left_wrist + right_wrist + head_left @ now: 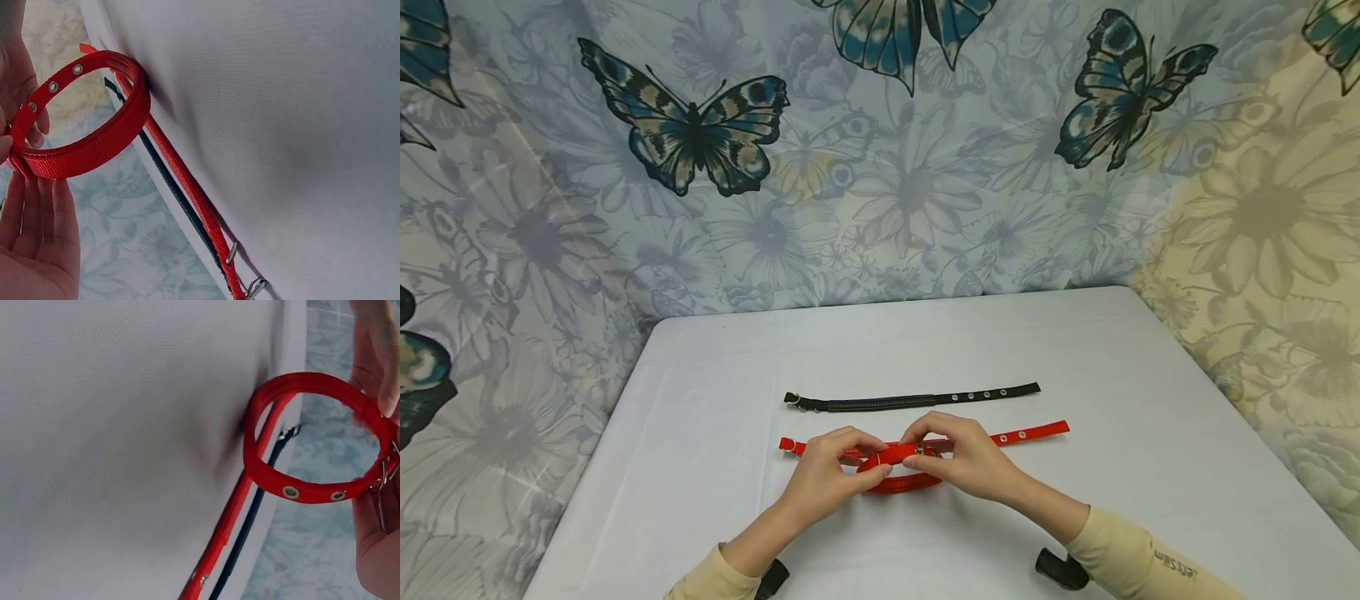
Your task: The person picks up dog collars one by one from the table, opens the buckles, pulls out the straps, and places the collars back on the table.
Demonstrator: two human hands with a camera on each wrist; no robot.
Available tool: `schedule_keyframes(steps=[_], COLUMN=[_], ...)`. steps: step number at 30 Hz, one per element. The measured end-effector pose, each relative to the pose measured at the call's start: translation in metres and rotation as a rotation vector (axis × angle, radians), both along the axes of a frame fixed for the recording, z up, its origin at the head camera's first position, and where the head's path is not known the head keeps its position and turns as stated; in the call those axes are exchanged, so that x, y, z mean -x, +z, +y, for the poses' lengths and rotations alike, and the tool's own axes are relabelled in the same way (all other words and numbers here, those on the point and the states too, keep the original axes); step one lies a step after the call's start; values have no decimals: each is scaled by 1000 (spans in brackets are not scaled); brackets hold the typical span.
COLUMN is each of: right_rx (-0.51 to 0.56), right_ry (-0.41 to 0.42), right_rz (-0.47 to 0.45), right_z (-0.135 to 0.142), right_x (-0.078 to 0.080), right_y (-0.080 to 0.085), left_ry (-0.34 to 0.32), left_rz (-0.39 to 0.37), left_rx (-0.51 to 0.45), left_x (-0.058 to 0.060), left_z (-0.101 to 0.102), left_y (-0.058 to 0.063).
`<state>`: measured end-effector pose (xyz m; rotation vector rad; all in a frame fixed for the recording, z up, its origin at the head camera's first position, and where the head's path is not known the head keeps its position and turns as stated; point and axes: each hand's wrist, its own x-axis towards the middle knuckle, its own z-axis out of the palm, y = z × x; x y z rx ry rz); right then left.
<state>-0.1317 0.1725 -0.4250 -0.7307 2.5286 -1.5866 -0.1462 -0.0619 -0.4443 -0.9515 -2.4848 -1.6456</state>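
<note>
A red collar (904, 483) with metal eyelets is bent into a closed loop, its buckle area between both hands. My left hand (823, 475) pinches the band at the left of the buckle with thumb and fingers. Opposite it, my right hand (970, 458) pinches the strap by the metal buckle (382, 475). Whether the buckle's pin sits in an eyelet is hard to tell, as fingers cover part of it. Just behind the loop, a second red collar (1033, 433) lies stretched out flat, partly hidden by the hands.
Farther back, a black collar (880, 403) lies straight on the white-covered table (715, 367), roughly parallel to the flat red one. Behind the table hangs a butterfly-and-flower patterned cloth (917, 200). Dark devices (1062, 569) are worn near the wrists.
</note>
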Motion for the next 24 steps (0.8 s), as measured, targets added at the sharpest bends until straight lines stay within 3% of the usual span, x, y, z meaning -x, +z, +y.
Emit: schedule_keyframes(steps=[6,17,24], right_rx=[36,-62,-47], right_ry=[-1,36,6], right_rz=[-68,170,201], right_z=[-5,-7,-8], right_x=[0,9,10], right_y=[6,-1,-7], left_ry=[1,-7,-4], left_rz=[7,40,12], left_rx=[-19,-1,3], left_x=[1,7,6], left_z=[-2,3,1], left_y=[-3,-2,-1])
